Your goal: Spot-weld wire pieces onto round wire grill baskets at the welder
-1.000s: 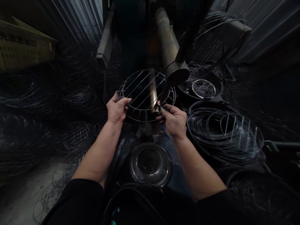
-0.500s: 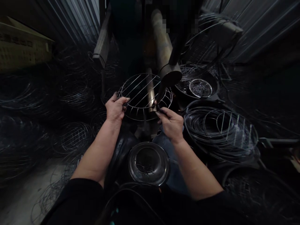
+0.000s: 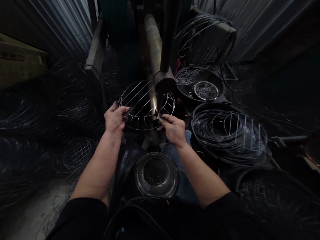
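Note:
A round wire rack [image 3: 137, 96] with parallel bars and a second ring below lies across the machine's lower metal bar [image 3: 152, 95]. My left hand [image 3: 115, 117] is closed on the rack's left rim, thumb on top. My right hand [image 3: 174, 128] pinches at the rack's near right rim, right by the tip of the upper electrode [image 3: 160, 96]; what sits between its fingers is too small and dark to make out. Below the hands, a round metal bowl [image 3: 157, 175] holding some short dark wire bits rests at my lap.
To the right, a tub holds coiled wire [image 3: 217, 133] with a barred ring [image 3: 246, 131] on top. Behind it stands a dark pan with a small bowl [image 3: 206, 90] of metal pieces. Wire racks [image 3: 77, 151] pile up at left. A thick upper cylinder [image 3: 153, 43] juts toward me.
The view has turned a little, so most things appear shifted left. Both hands keep their hold at the rack, and the upper electrode still meets its near right rim.

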`<state>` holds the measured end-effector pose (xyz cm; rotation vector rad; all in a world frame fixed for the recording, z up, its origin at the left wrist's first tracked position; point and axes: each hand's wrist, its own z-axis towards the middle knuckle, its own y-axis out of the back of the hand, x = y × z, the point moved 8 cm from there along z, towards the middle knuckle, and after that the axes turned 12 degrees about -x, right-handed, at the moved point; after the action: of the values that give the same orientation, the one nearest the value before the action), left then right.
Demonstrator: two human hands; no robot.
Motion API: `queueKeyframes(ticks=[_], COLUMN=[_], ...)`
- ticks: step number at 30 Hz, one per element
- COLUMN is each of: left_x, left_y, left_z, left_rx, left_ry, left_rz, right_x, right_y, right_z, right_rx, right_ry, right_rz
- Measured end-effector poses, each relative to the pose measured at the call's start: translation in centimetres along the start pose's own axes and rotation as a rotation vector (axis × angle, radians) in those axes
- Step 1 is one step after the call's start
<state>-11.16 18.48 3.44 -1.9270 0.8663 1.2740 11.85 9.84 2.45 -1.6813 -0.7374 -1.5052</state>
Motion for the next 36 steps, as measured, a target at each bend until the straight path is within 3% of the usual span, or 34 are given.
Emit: queueKeyframes(ticks=[4,10,13,17,18,19,21,22,24,27,31,36], left_x=[0.2,0.2,0.5,0.6,0.5,0.3,0.1,0.0,0.1,0.3,0.7,0.6], left_y=[0.0,-0.6,-0.3,-0.2,-0.2,-0.2,-0.5,-0.7,-0.7,0.6,2.4,2.6], left_z=[0.4,0.3,0.3,1.5,2.0,2.4,3.1,3.1,2.8,1.7,0.1,-0.3], left_rx=[-0.004,0.104,0.091,0.097,0.091,0.081,0.084,0.1,0.124,0.083,0.044,0.075], left_ry=[0.007,-0.013,0.032,0.053,0.044,0.029,0.013,0.019,0.048,0.072,0.087,0.077], left_rz=[-0.008,-0.012,0.003,0.018,0.021,0.029,0.059,0.071,0.076,0.044,-0.022,-0.035], right_x=[-0.1,-0.9,-0.3,0.5,0.2,-0.8,-4.8,-7.0,-9.8,-12.3,-12.8,-13.1], right_y=[0.0,-0.2,0.8,4.2,3.8,2.7,0.4,0.2,0.1,-0.1,0.8,1.7], right_z=[0.0,0.2,0.4,-1.6,-3.0,-4.9,-10.6,-13.2,-16.4,-19.3,-19.9,-20.0], right_rx=[-0.012,0.006,0.052,-0.034,0.062,0.254,0.8,0.985,1.082,1.185,1.235,1.243], right_ry=[-0.018,-0.105,-0.026,0.152,0.193,0.23,0.259,0.26,0.207,0.176,0.18,0.133], right_rz=[0.047,0.033,0.02,-0.185,-0.339,-0.539,-0.982,-1.209,-1.362,-1.408,-1.445,-1.517])
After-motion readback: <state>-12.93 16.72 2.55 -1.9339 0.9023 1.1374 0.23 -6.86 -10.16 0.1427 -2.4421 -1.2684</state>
